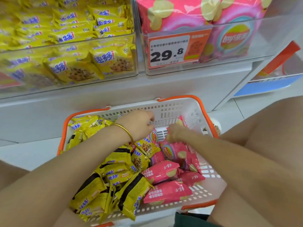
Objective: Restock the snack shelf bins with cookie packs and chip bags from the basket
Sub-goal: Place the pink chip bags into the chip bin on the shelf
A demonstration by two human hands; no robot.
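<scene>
My left hand point(137, 125), a gold bangle point(124, 130) on its wrist, hung over the far end of the white slotted plastic basket point(165, 110) with orange handles. Its fingers were curled downward, and I could not tell whether they held anything. My right hand point(176, 132) was just beside it, lower in the basket, its fingers pinching the top edge of a glossy pink chip bag point(173, 151) that stood tilted near the basket's right wall.

The basket sat on the pale floor in front of the white shelf point(114, 89). Its left half was heaped with small yellow cookie packs point(114, 176), some showing black backs. Its right half held more pink bags point(164, 192) lying flat, touching the cookie packs along the middle.

Above, on the shelf, a clear plastic left bin point(65, 45) was filled with the same yellow packs. Beside it, touching, a clear plastic right bin point(270, 38) held large pink chip packages point(180, 12). An orange-and-white price tag point(170, 51) reading 29.8 sat on its front wall.
</scene>
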